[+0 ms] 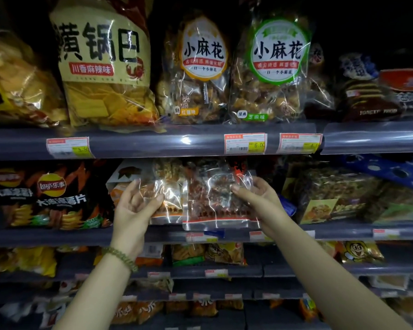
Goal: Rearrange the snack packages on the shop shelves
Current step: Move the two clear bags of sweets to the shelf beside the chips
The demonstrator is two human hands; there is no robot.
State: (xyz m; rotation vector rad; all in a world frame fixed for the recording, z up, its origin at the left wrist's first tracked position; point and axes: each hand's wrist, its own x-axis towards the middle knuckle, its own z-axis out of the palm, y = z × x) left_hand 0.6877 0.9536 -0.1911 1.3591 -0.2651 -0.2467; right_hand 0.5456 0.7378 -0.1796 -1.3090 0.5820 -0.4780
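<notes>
Two hands are working the middle shelf (57, 236) in the head view: the left hand (136, 203) is gripping one clear snack bag (167, 194), the right hand (255, 198) pinching its neighbour (215, 201). Supporting each bag's bottom edge while sliding should be keeping them upright.

Yellow crisp bag (14, 82) cut off at left edge.
</notes>
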